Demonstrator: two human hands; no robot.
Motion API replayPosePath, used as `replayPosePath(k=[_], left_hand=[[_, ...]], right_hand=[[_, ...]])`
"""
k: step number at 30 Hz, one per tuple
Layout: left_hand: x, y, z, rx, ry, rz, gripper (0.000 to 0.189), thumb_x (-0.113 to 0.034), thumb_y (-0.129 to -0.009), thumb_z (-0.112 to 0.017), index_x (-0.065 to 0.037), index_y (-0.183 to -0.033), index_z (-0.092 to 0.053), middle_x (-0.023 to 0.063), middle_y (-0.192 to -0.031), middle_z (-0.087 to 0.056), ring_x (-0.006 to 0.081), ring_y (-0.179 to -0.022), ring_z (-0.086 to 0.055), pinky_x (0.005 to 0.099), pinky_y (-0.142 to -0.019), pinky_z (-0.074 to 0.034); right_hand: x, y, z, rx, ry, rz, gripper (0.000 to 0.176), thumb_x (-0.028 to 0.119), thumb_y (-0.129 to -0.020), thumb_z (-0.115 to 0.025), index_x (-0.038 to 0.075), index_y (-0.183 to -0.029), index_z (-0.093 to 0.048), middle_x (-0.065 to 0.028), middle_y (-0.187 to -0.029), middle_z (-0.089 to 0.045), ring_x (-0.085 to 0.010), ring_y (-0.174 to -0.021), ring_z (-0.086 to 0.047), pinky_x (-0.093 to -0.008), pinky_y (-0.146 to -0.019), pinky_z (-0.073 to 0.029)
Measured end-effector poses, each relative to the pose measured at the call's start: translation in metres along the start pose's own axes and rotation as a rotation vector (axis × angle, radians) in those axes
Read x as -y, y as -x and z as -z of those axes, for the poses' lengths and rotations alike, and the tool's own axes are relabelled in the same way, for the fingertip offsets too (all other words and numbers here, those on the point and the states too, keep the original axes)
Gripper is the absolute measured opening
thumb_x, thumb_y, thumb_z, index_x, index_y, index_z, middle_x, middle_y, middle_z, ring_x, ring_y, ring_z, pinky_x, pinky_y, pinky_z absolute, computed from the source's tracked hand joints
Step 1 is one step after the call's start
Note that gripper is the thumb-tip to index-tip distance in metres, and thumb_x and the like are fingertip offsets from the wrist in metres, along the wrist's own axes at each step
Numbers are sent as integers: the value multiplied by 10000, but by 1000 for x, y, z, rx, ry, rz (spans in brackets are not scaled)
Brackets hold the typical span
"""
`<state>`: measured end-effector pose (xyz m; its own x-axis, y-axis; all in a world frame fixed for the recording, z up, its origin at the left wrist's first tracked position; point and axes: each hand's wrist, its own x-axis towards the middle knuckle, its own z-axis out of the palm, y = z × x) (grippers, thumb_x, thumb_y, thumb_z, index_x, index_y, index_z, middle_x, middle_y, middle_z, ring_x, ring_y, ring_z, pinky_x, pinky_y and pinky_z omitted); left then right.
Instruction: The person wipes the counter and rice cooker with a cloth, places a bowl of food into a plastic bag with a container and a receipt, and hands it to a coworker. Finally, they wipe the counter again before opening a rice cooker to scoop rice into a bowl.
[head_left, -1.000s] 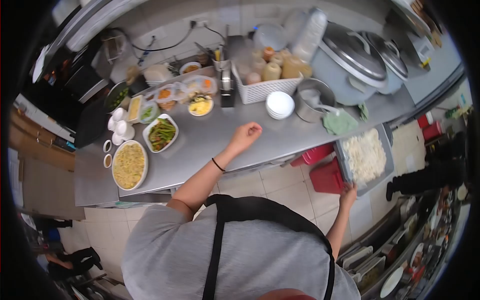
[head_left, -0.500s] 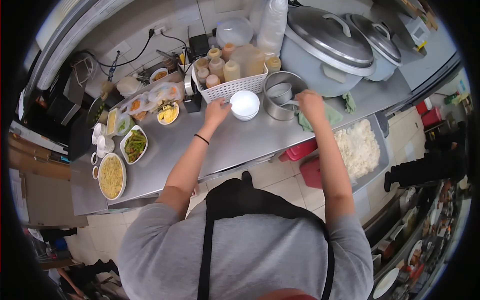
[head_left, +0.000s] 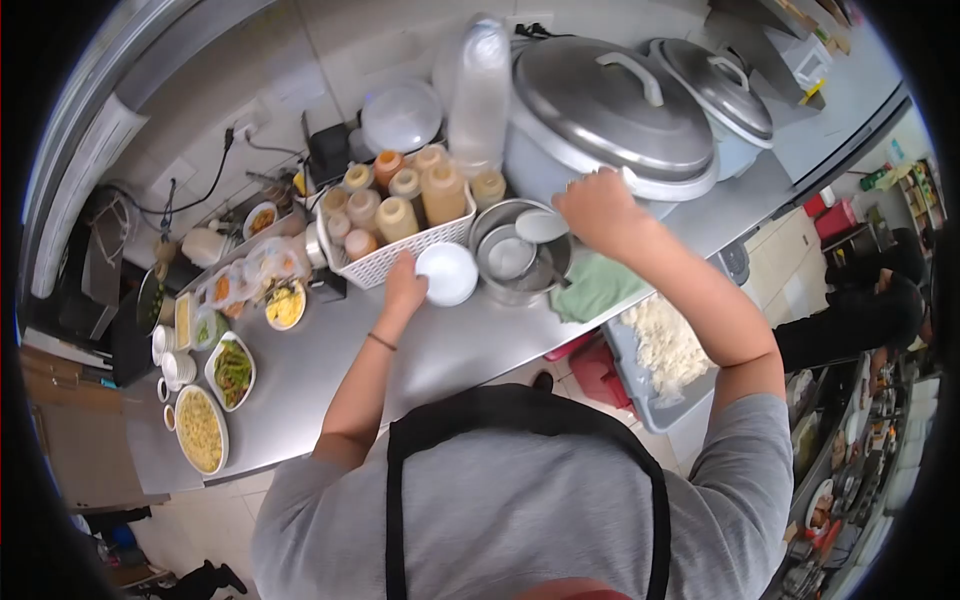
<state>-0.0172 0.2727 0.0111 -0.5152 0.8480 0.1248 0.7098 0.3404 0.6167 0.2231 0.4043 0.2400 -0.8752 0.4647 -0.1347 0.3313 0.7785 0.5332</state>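
Note:
My left hand [head_left: 404, 287] grips the near-left rim of a round white bowl [head_left: 449, 274] on the steel counter. The fingers are partly hidden. My right hand [head_left: 604, 212] is closed and raised at the right side of a steel pot [head_left: 517, 292]. From it, what looks like a pale rice paddle [head_left: 540, 226] extends over the pot; its handle is mostly hidden in the fist. Inside the pot stands a smaller metal cup [head_left: 507, 257], with a dark-handled utensil [head_left: 553, 268] leaning beside it. A green cloth [head_left: 597, 287] lies just right of the pot.
Behind the bowl stands a white basket [head_left: 405, 258] of sauce bottles. A large lidded rice cooker [head_left: 612, 105] is at the back right. Rice fills a grey tub [head_left: 655, 415] below the counter edge. Food dishes, including an oval noodle dish [head_left: 202, 430], stand left.
My right hand has lifted the paddle out of the pot, up toward the cooker. My left hand stays at the white bowl. The view has shifted and turned.

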Motion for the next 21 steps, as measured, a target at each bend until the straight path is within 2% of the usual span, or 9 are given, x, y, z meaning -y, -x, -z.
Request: replayPosePath(k=[1,5,7,8,9,11,13,17,21], left_hand=[[-4,0,0,-8,-26,4,242,-17,-660,-517,19,-884,-435,263,-804,-560,425,-801,-548,462,-719,-437],[-30,6,6,-69,-74,85,389,-32,-670,-521,36,-1040,-420,268,-850,-569,423,-810,-547,461,-729,-437],[-25,6,2,28,-82,252,454,-29,-675,-517,45,-1105,-392,280,-885,-561,419,-828,-548,458,-760,-424],[1,7,-7,-29,-70,256,463,-31,-675,-512,46,-1110,-377,278,-883,-557,403,-801,-563,455,-706,-456],[17,8,-22,-88,-57,258,471,-33,-674,-507,47,-1115,-362,276,-882,-554,386,-774,-579,451,-653,-487],[-42,23,9,-108,234,450,437,-46,-671,-497,29,-1080,-362,231,-855,-540,327,-702,-598,383,-480,-524],[-43,34,7,-266,436,468,340,-69,-683,-465,13,-999,-370,176,-820,-519,273,-638,-596,293,-375,-507],[-52,51,9,-326,761,480,316,-77,-694,-444,7,-991,-381,165,-837,-528,245,-585,-581,275,-402,-501],[-62,57,22,-171,1093,560,446,-61,-662,-441,9,-1099,-383,143,-879,-535,190,-574,-554,256,-441,-486]], right_hand=[[-20,-1,-4,1,8,-8,108,126,-670,-609,84,-761,-650,-95,-830,-636,-224,-805,-625,-346,-647,-494],[-142,-35,-52,-406,-200,-252,101,127,-677,-578,42,-713,-620,-142,-756,-613,-295,-769,-614,-356,-663,-497],[-208,-67,-105,-537,-257,-333,127,139,-699,-569,28,-731,-622,-156,-767,-615,-306,-777,-610,-366,-671,-492],[-235,-79,-126,-657,-319,-415,155,151,-721,-559,14,-750,-625,-171,-778,-618,-317,-785,-606,-375,-679,-488],[-253,-87,-137,-669,-306,-410,155,151,-721,-559,14,-750,-625,-171,-778,-618,-317,-785,-606,-375,-679,-488],[-275,-107,-151,-459,-697,-432,220,111,-811,-507,-12,-975,-585,-169,-778,-605,-274,-706,-607,-370,-641,-478],[-284,-125,-164,-293,-1454,-350,212,139,-841,-500,-27,-944,-583,-135,-726,-599,-196,-623,-589,-322,-598,-466],[-275,-115,-148,-391,-1155,-314,201,128,-829,-495,-13,-935,-591,-99,-683,-585,-155,-554,-560,-287,-571,-457],[-288,-104,-137,-457,-1206,-321,216,97,-805,-501,1,-972,-598,-98,-690,-593,-164,-538,-565,-305,-565,-461]])
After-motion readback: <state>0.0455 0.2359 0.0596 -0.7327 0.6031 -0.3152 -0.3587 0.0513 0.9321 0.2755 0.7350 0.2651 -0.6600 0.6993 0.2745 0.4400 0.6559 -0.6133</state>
